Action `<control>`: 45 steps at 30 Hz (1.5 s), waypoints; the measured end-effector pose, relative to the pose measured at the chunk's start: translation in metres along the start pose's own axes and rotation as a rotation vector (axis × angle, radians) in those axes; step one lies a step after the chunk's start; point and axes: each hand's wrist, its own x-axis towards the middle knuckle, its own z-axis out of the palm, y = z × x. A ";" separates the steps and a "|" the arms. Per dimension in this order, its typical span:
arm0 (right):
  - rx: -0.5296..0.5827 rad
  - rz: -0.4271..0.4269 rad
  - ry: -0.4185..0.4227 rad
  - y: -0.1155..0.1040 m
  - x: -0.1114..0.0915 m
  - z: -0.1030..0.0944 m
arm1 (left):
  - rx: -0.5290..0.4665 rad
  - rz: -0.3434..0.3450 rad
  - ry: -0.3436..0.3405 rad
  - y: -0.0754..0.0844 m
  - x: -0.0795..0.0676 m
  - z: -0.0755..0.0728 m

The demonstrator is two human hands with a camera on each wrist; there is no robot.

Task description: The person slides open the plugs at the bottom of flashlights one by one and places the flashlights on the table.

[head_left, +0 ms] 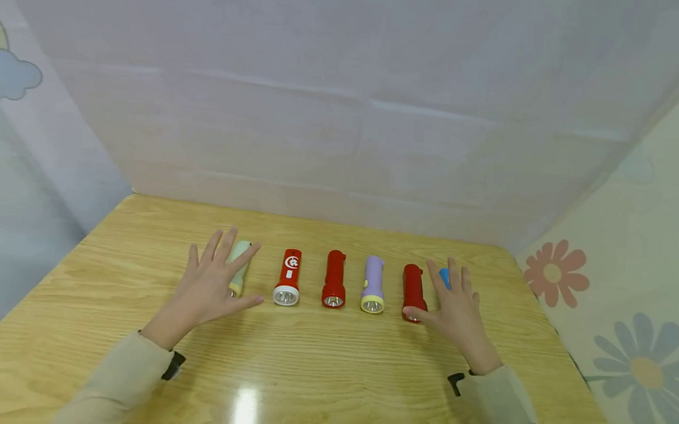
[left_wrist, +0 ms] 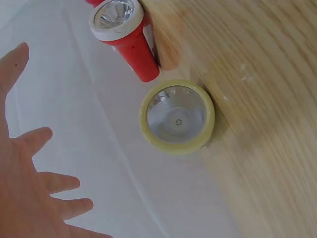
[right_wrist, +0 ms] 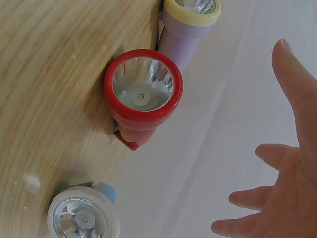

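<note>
Several flashlights lie in a row on the wooden table, lenses toward the person. My left hand (head_left: pixel 204 288), fingers spread, hovers over the pale green flashlight (head_left: pixel 239 253) with a yellow rim, partly covering it. My right hand (head_left: pixel 456 309) is spread the same way above the blue flashlight (head_left: pixel 444 277), hiding most of it; its thumb overlaps the red flashlight (head_left: pixel 412 283) beside it. Between the hands lie a red flashlight with a white head (head_left: pixel 288 279), an all-red flashlight (head_left: pixel 334 277) and a purple flashlight with a yellow rim (head_left: pixel 373 282). Both hands hold nothing.
The wooden table (head_left: pixel 311 373) reaches back to a pale cloth backdrop (head_left: pixel 342 143). At the right hangs a cloth printed with flowers (head_left: pixel 648 372). Dark straps (head_left: pixel 174 365) show at both wrists, below light sleeves.
</note>
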 end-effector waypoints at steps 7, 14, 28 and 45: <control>0.006 0.008 -0.049 0.000 -0.002 -0.002 | 0.000 -0.001 -0.020 -0.004 -0.002 0.001; 0.012 0.013 -0.052 0.003 -0.005 -0.001 | -0.016 -0.008 -0.035 -0.005 -0.004 0.001; 0.026 -0.020 -0.008 0.004 -0.004 -0.001 | -0.030 0.004 -0.052 -0.006 -0.001 -0.003; 0.014 -0.104 0.110 -0.003 0.002 -0.003 | -0.012 0.042 -0.036 -0.010 0.005 -0.014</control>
